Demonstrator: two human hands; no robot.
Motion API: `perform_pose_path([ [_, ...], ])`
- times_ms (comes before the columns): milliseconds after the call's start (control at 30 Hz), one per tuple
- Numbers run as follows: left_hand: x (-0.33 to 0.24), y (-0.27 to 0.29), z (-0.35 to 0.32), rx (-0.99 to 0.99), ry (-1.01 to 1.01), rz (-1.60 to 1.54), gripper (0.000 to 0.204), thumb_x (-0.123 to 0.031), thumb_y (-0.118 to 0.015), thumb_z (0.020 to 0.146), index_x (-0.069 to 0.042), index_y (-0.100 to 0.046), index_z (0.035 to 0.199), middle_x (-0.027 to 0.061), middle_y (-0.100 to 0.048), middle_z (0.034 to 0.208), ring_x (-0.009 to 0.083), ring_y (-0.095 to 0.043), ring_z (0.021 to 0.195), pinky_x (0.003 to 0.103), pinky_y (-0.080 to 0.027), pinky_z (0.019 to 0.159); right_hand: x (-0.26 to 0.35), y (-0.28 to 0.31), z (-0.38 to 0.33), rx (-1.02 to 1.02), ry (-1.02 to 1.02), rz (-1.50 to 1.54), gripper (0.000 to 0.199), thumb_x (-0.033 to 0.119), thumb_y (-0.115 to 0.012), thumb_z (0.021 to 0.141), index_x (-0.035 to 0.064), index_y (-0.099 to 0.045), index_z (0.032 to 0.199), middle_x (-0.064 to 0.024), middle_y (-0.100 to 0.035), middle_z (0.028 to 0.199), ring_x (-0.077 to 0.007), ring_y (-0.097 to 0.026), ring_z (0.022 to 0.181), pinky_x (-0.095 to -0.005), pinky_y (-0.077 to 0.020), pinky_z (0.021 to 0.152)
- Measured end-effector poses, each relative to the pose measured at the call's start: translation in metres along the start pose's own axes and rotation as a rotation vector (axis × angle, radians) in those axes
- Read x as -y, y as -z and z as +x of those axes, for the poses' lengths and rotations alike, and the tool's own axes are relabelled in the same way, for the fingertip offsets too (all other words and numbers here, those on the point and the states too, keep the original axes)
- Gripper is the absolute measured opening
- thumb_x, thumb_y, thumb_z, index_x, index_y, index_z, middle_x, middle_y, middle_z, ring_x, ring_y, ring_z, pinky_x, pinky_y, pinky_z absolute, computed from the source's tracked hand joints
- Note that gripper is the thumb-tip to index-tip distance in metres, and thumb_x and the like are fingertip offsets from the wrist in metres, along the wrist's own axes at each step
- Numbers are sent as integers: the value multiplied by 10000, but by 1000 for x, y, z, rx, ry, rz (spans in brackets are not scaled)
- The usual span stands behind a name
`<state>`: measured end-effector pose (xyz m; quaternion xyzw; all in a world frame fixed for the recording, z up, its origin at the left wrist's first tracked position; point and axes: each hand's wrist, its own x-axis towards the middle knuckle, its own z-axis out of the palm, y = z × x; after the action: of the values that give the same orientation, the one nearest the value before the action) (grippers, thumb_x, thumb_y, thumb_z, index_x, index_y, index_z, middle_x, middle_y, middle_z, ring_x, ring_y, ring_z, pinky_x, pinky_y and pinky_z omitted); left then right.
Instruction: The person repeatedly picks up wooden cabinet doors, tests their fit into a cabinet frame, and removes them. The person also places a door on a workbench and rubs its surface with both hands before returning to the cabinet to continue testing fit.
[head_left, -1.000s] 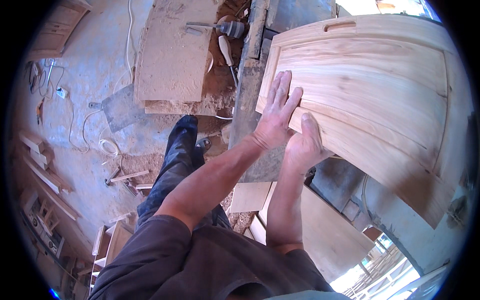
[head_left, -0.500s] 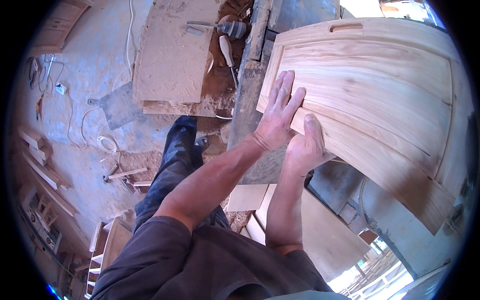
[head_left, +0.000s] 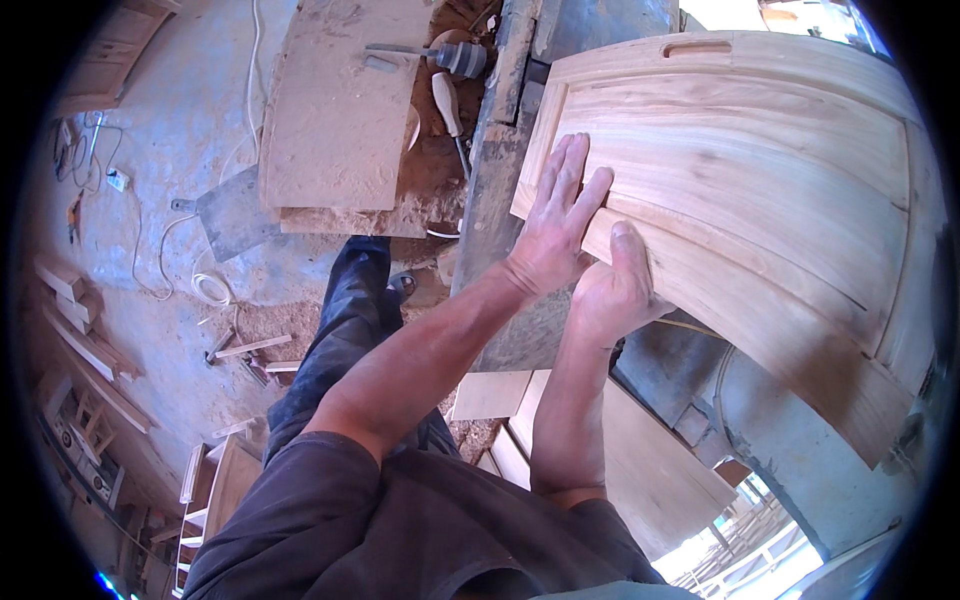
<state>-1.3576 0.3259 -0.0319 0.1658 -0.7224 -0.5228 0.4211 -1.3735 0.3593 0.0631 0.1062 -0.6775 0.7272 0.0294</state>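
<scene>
At far left, one wooden door (head_left: 110,50) stands in the upper corner, with one white socket (head_left: 118,180) lower down on the floor and at least two short blocks (head_left: 58,273) below that. Next come one coil (head_left: 212,289) of pale cord, one open wooden box (head_left: 238,478) at the bottom, and one dark plate (head_left: 240,215). One dusty board (head_left: 320,120) rests over another sheet; by its right edge are one grey tool (head_left: 460,60) and one white-handled screwdriver (head_left: 446,102). Then comes the table (head_left: 500,190), bearing the left end of one wooden panel (head_left: 740,180). Two hands touch the panel: the left hand (head_left: 556,225) lies flat on its near left corner, fingers outstretched; the right hand (head_left: 612,290) grips the near edge, its one thumb on top, its fingers hidden. One slot (head_left: 697,47) pierces the panel's far rail.
</scene>
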Motion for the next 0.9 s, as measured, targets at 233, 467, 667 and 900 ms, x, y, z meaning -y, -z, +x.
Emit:
perform_pose_path([
  [233, 4, -1, 8, 31, 11, 44, 953, -208, -812, 785, -119, -298, 1584, 313, -173, 1652, 533, -196, 1512, 588, -228, 1217, 8, -10, 8, -49, -65, -75, 708, -127, -691, 776, -123, -383, 1413, -230, -524, 1351, -307, -589, 1195, -444, -529, 1019],
  [467, 6, -2, 18, 19, 22, -9, 1039, -45, -822, 584, -93, -372, 1519, 326, -154, 1644, 574, -179, 1491, 606, -233, 1209, 3, -20, 16, -45, -10, 27, 730, -140, -681, 778, -115, -367, 1438, -234, -511, 1372, -317, -568, 1233, -463, -517, 1043],
  [667, 13, -4, 32, -1, 16, -4, 1032, -49, -827, 587, -90, -378, 1516, 327, -166, 1637, 575, -196, 1482, 607, -246, 1203, -29, 10, 29, 180, 350, -596, 528, -82, -700, 804, -125, -518, 1298, -228, -607, 1273, -289, -632, 1143, -444, -545, 992],
  [900, 24, -6, 47, -2, 14, 5, 1023, -70, -835, 604, -92, -378, 1519, 333, -177, 1629, 575, -213, 1473, 606, -250, 1200, -12, -31, 39, -38, 15, -197, 437, -51, -713, 815, -157, -548, 1205, -223, -645, 1227, -274, -662, 1082, -416, -550, 962],
])
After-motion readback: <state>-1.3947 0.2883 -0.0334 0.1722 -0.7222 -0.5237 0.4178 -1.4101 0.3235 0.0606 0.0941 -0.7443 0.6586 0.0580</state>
